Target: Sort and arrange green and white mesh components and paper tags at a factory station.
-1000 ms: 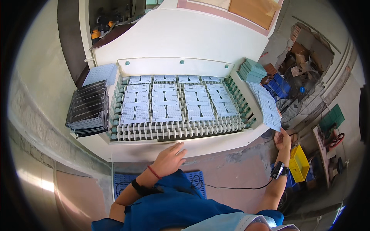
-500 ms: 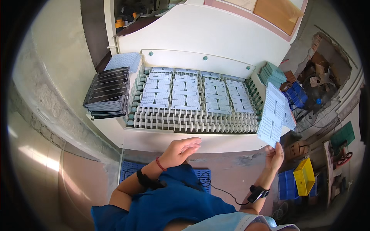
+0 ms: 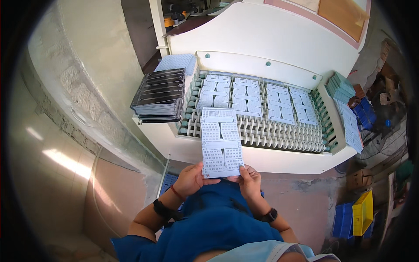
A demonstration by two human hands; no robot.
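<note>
My left hand point(image 3: 190, 180) and my right hand point(image 3: 249, 180) hold one white circuit board panel point(image 3: 221, 144) by its near corners. Thumbs lie at its side edges and the fingers pass partly underneath, where they are hidden. Dark rows of print and narrow slots mark the panel's face. Its far end overlaps the front of the roller conveyor point(image 3: 279, 136) in the picture; whether it touches the rollers I cannot tell. On the rollers beyond lie similar white panels, such as one at the left point(image 3: 215, 92) and one at the right point(image 3: 303, 106), side by side.
Black slotted racks point(image 3: 158, 94) are stacked at the conveyor's left, beside a pale blue textured sheet point(image 3: 176, 64). More white panels point(image 3: 348, 124) and green pads point(image 3: 340, 87) rest on the right ledge. A yellow crate point(image 3: 362, 212) and a blue crate point(image 3: 343, 220) stand at lower right.
My right hand has brought the panel from the right ledge to in front of me, and my left hand has closed on it too. The panels on the rollers have moved farther in; my view has shifted.
</note>
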